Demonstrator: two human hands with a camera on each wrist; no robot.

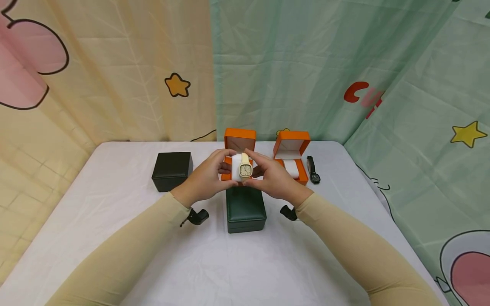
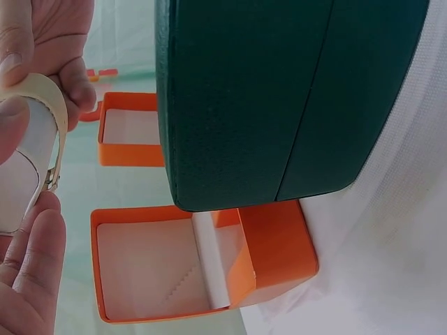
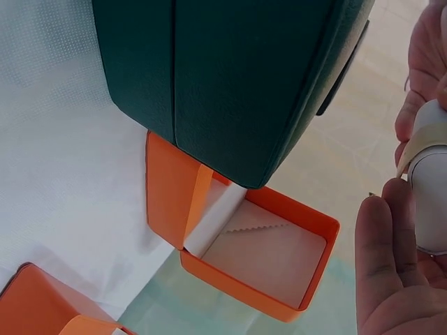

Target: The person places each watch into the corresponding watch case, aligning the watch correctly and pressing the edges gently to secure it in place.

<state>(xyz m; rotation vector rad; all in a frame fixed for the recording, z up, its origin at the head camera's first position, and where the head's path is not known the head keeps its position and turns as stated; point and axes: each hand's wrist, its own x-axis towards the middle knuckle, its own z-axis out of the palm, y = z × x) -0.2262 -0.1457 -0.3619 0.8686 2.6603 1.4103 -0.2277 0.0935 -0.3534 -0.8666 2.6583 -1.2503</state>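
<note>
A cream-strapped watch (image 1: 245, 170) with a squarish dial is wrapped around a white watch cushion (image 1: 236, 167). My left hand (image 1: 208, 175) grips the cushion's left end between thumb and fingers. From the other side, my right hand (image 1: 276, 176) holds the end nearest the watch. Both hands hold it raised in front of an open orange watch box (image 1: 240, 139), whose lower part they largely hide. In the left wrist view the cream strap (image 2: 59, 105) curves around the cushion, and the right wrist view catches the strap (image 3: 424, 141) at its edge.
A closed dark green box (image 1: 246, 210) stands just below the hands. To the left sits a black box (image 1: 172, 171). On the right, another open orange box (image 1: 292, 146) contains a white cushion (image 1: 291, 168), with a black watch (image 1: 313, 170) beside it.
</note>
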